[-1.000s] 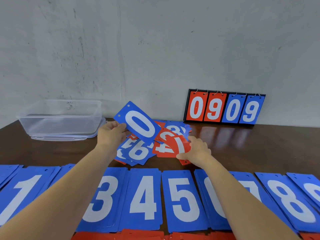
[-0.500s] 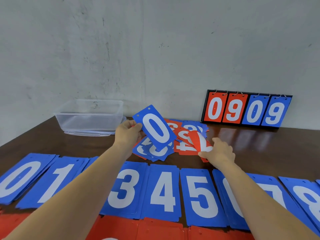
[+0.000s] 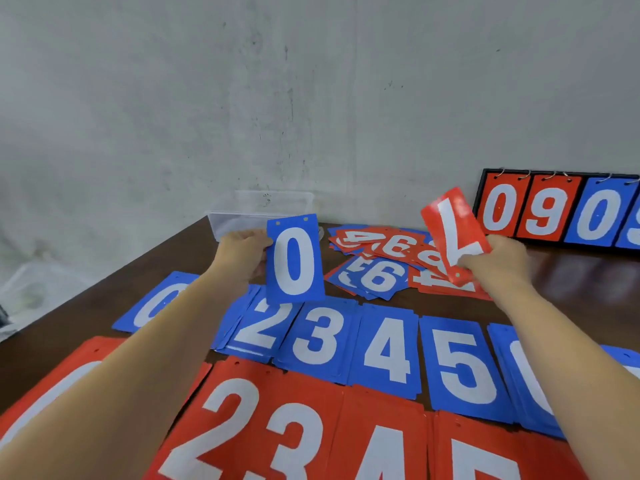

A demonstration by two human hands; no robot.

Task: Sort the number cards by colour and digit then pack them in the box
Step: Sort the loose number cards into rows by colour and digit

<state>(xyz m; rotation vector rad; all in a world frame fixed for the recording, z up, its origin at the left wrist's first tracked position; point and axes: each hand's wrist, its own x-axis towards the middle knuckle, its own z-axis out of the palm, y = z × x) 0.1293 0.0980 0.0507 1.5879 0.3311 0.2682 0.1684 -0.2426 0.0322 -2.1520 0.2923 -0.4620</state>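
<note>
My left hand [image 3: 242, 254] grips a blue 0 card [image 3: 294, 259] by its left edge, upright above the blue row. My right hand [image 3: 498, 261] holds a red 7 card [image 3: 455, 233] upside down, lifted off the mixed pile of red and blue cards [image 3: 384, 268] in the middle of the table. Sorted blue stacks [image 3: 388, 348] run 0 to 5 and beyond in a row. Red stacks [image 3: 277, 427] lie in a nearer row. The clear plastic box [image 3: 256, 209] stands behind my left hand at the wall.
A black scoreboard stand [image 3: 554, 211] with hung cards 0, 9, 0 leans on the wall at the back right. The dark wooden table [image 3: 166, 251] ends at its left edge near a crumpled white bag [image 3: 24, 292].
My right hand has lifted a red 7 card off the pile. My left hand has turned the blue 0 card upright and brought it toward the blue row. The camera has swung left and down.
</note>
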